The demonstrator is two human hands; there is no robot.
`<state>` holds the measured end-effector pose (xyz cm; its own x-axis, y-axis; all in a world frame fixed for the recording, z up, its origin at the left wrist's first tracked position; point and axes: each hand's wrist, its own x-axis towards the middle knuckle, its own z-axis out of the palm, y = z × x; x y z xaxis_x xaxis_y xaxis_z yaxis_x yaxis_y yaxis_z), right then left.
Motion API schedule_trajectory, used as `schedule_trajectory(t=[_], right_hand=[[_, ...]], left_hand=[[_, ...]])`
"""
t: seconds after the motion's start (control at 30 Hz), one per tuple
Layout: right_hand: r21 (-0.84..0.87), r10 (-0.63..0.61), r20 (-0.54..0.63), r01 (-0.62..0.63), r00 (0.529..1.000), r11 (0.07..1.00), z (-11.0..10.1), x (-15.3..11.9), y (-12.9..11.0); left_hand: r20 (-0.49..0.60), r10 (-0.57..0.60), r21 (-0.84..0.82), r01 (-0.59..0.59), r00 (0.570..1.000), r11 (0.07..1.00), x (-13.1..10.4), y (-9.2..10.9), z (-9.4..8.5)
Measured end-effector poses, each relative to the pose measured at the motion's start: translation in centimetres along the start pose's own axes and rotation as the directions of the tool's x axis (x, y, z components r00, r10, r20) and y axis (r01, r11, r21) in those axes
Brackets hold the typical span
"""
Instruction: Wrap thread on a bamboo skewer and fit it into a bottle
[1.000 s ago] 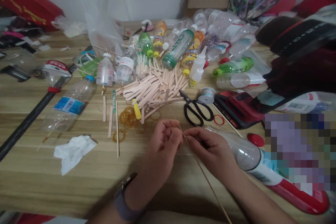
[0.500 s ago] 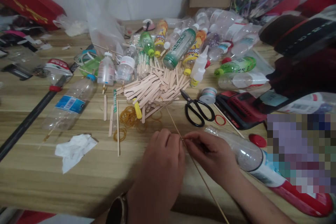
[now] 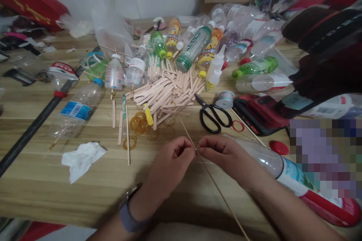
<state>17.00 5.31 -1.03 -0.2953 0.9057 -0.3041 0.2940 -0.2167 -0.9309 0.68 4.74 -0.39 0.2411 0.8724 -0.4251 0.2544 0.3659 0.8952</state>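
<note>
A long thin wooden stick (image 3: pixel 216 185) runs slantwise from near the pile of flat craft sticks (image 3: pixel 161 92) down past the lower edge of the view. My left hand (image 3: pixel 175 160), with a watch on its wrist, is closed in a pinch at the stick's left side. From the right, my right hand (image 3: pixel 226 158) pinches at the same spot, its fingertips almost meeting the left ones. Something tiny and pale sits on the stick between them, too small to make out. Black-handled scissors (image 3: pixel 213 115) lie beyond my right hand, and rubber bands (image 3: pixel 138 122) beyond my left.
A large bottle (image 3: pixel 266 158) lies beside my right forearm. Farther right are a red and black power tool (image 3: pixel 260 113) and a wire spool (image 3: pixel 225 99). Crumpled tissue (image 3: pixel 82 160) and a blue-labelled bottle (image 3: pixel 76 110) are at left; several bottles crowd the back.
My left hand has turned from back-up to a pinch with thumb and fingertips showing, and its watch strap has come into view. My right hand stays near the same point on the stick.
</note>
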Motion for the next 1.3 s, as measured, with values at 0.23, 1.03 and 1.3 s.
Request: schedule_trajectory(t=[0.23,1.03,1.3], right_hand=[[0.081,0.088,0.059,-0.093,0.994,0.992,0.1,0.1,-0.8],[0.131,0.042,-0.025,-0.038,0.999,0.991,0.5,-1.1,-1.2],[0.184,0.042,-0.035,-0.035,0.999,0.982,0.5,-1.2,-0.9]], left_hand=[[0.131,-0.087,-0.314,0.124,0.988,0.941,0.8,-1.2,0.4],[0.033,0.056,-0.096,-0.053,0.998,0.994,-0.6,0.6,0.8],[0.025,0.135,-0.017,-0.134,0.991,0.991,-0.6,0.6,0.6]])
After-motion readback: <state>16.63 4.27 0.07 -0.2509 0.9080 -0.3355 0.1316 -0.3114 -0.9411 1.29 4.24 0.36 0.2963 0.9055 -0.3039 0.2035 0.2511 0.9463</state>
